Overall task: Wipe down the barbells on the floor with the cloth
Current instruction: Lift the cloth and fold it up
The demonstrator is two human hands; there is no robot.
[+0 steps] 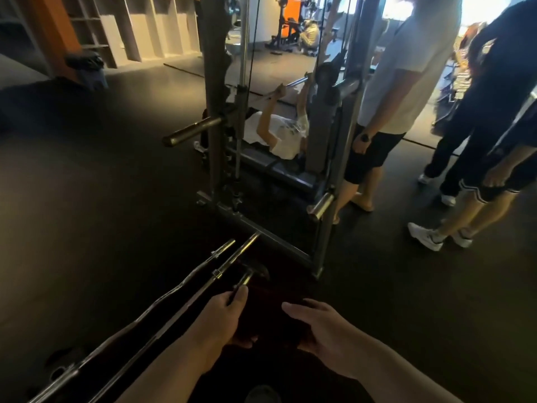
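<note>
the short bar [246, 278] could twist or roll and clank into the rack base [270, 238] just beyond its far end if the left hand [222, 317] loosens during a wipe. the dark cloth [270, 318], hard to tell from the floor [87, 228], could slip away, since no grip on it shows. the left hand is clamped round the short bar's near part, fingers curled over it. the right hand [322, 327] hovers over the cloth, fingers straight and apart. a curl bar [186, 277] and a straight bar [186, 306] lie to the left.
</note>
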